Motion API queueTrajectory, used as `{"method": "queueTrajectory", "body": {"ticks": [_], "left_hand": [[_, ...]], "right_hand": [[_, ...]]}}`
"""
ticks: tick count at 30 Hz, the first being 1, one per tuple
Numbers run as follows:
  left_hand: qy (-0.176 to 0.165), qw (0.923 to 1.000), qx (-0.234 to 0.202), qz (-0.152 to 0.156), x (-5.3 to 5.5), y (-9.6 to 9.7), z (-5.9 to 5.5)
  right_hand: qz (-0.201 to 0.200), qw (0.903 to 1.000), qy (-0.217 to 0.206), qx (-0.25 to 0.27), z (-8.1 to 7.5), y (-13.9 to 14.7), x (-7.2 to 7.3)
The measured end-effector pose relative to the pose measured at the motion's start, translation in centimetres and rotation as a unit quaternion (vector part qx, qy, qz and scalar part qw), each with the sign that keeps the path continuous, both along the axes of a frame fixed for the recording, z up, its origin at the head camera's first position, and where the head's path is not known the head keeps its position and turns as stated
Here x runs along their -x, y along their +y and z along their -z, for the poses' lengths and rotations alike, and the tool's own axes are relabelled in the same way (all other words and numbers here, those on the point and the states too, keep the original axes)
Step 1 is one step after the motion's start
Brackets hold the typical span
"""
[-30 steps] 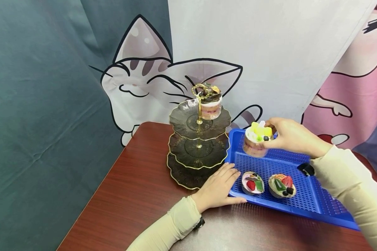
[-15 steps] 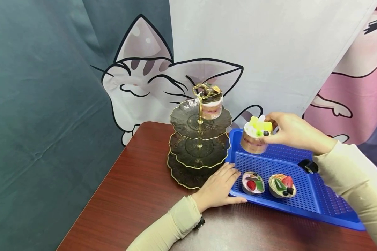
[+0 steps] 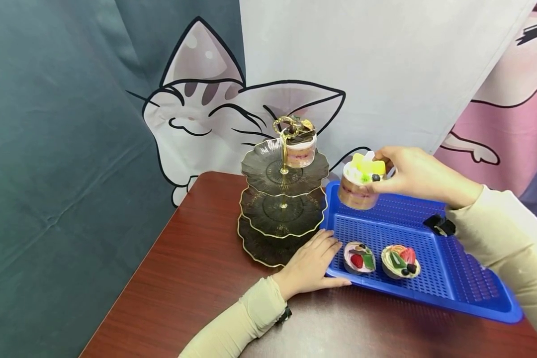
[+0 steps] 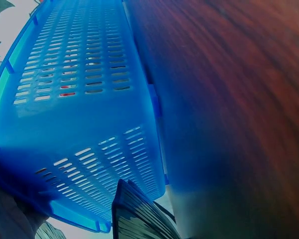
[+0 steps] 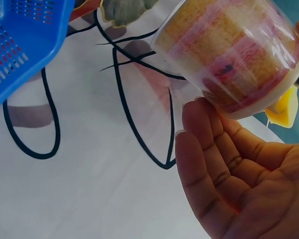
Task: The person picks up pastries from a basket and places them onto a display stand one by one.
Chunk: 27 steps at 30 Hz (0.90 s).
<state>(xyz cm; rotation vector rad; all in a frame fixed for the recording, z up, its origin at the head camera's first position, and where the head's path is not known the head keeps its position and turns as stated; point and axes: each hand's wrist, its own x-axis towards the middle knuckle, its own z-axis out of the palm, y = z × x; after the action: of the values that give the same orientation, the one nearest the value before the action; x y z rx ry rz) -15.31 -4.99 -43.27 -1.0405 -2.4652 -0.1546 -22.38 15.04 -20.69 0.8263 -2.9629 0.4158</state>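
My right hand (image 3: 413,171) pinches a clear cup of layered cake (image 3: 358,191) topped with yellow fruit cubes, cream and a dark berry. It hangs above the back left of the blue perforated tray (image 3: 434,298). From the right wrist view, the cake cup (image 5: 234,55) shows pink and tan layers. My left hand (image 3: 311,263) rests on the tray's near left corner, fingers spread along the rim, thumb at the front edge. Beside it stands a three-tier dark plate stand (image 3: 282,211) with gold edges. A chocolate-topped cake cup (image 3: 301,151) sits on its top tier, partly behind the gold handle.
Two small fruit tarts stand in the tray: one pink-creamed tart (image 3: 359,258) and one cream-coloured tart (image 3: 400,262). Under everything is a reddish-brown wooden table (image 3: 179,278). Behind it hangs a curtain (image 3: 385,64) printed with a cartoon cat.
My right hand has raised the yellow-topped cake cup and shifted it slightly left over the tray. The left hand keeps its place on the tray corner.
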Motion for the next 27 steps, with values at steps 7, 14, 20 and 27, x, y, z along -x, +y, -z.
{"method": "queueTrajectory", "body": {"ticks": [7,14,20,27], "left_hand": [[-0.003,1.0,-0.005,0.003,0.1,0.0,0.0],[-0.004,1.0,-0.002,-0.001,0.1,0.0,0.0],[-0.009,0.9999,0.003,-0.006,0.0,0.0,-0.1],[-0.004,0.9999,0.007,-0.008,0.0,0.0,0.0]], "right_hand": [[-0.005,0.9999,0.008,0.005,-0.8,-0.7,-0.1],[-0.007,0.9999,0.01,0.005,-1.6,-1.2,0.0],[-0.014,0.9998,0.012,0.003,-2.3,-1.5,0.1],[-0.006,0.9999,0.014,0.0,-3.1,-1.9,-0.1]]}}
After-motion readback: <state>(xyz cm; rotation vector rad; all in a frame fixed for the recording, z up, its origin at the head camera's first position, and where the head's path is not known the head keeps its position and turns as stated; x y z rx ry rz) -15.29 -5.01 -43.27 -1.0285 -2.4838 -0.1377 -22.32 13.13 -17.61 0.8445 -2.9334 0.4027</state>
